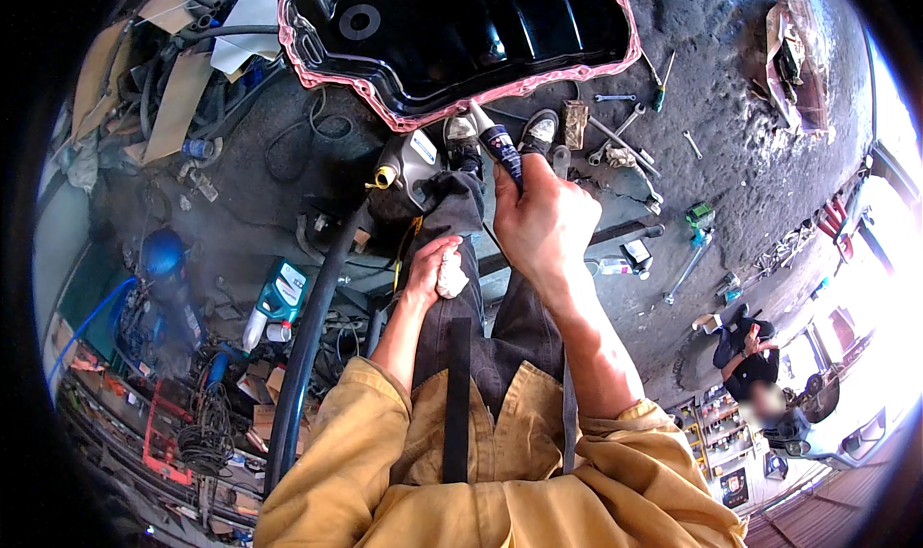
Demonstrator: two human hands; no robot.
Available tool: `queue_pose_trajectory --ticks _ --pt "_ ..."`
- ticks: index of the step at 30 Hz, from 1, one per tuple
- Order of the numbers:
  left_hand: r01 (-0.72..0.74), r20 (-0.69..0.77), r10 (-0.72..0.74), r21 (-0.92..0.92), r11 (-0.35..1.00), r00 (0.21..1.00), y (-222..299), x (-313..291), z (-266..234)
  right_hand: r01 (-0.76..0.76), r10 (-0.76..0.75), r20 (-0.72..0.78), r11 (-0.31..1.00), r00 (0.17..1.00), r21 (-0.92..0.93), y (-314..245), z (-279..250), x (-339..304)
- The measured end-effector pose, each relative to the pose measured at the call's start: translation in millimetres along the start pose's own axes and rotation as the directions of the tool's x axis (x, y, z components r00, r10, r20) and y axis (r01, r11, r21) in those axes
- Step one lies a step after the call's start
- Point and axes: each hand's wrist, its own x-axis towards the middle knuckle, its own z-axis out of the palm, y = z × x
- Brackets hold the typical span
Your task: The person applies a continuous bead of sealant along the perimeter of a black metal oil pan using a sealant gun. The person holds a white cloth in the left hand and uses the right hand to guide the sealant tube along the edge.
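My right grip (548,211) is closed around the dark tube (502,152), beside the pink-edged black pan (433,53); it should be light and squeezable, best held near its tail. My left grip (433,271) clutches a pale rag (451,275).

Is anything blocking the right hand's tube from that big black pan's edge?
Nothing visible: the dark blue tube in the right hand has its pale tapered nozzle right at the pink-coated rim of the glossy black pan. Whether they touch, I can't tell.

Top edge chops off your black pan (433,53), your right hand (550,219) covers that tube's (503,150) back end, your left hand (426,271) partly hides the white wad (451,277).
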Motion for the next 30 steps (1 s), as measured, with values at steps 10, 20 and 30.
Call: queue_pose_trajectory --ticks 10,20,30 --pt "-0.006 -0.004 0.006 0.0 1.0 1.0 -3.8 3.4 -3.4 -0.005 0.004 0.002 0.997 1.0 0.079 -0.7 6.4 -3.6" --pt "-0.006 0.015 0.006 -0.03 1.0 1.0 -8.0 6.1 -6.8 0.048 -0.047 -0.012 0.994 0.999 0.094 -4.5 12.9 -3.8" --pt "0.013 0.02 -0.013 -0.028 1.0 1.0 -7.7 5.5 -5.7 0.046 -0.045 -0.026 0.998 0.999 0.048 4.9 11.4 -6.9"
